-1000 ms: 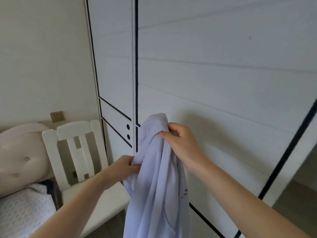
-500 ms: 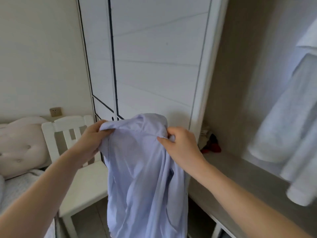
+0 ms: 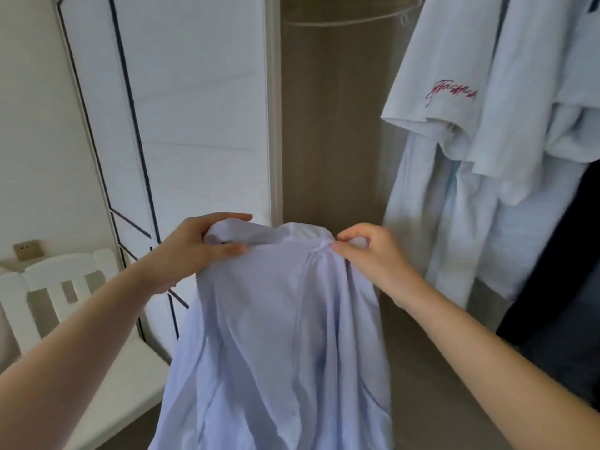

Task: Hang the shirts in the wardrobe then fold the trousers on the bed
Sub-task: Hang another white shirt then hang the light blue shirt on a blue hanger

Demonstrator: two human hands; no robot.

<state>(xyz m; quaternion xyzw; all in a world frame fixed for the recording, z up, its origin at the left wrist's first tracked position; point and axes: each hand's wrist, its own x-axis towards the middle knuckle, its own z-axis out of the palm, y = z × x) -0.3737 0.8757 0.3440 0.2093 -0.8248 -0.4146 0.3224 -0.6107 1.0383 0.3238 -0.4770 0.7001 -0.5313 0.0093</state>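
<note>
2 hands | left hand [image 3: 191,251], right hand [image 3: 370,254] pinch shirt [image 3: 276,336] | collar up, vertical

Head camera faces the open wardrobe [image 3: 324,125], close up.

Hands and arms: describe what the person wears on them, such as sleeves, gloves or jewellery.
The left hand and right hand are bare: no gloves, rings or watch show. The left forearm and right forearm are uncovered to the picture's edge; no sleeve is in view.
</note>
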